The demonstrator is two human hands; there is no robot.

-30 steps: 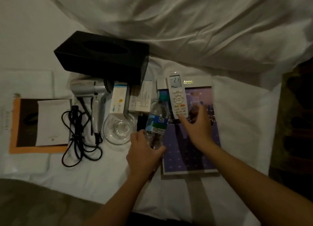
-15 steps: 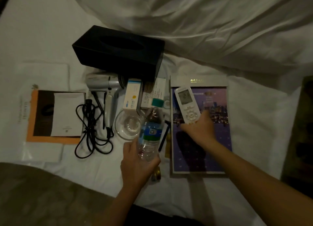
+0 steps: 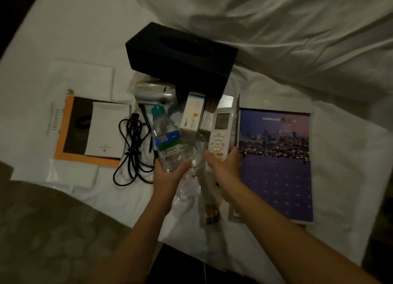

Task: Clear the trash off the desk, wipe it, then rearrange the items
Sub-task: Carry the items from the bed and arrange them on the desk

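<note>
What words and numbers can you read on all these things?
None can be read for sure; the picture is dim.
white paper: sideways letters, too blurred.
remote: screen digits unreadable.
water bottle: label blurred.
white box: print too small.
booklet: gold heading blurred.

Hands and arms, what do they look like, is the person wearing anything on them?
Both are bare. The left hand and right hand show no gloves, rings or watch, and the forearms are uncovered to the frame's edge, with no sleeve or wristband in view. Dim light could hide small details.
</note>
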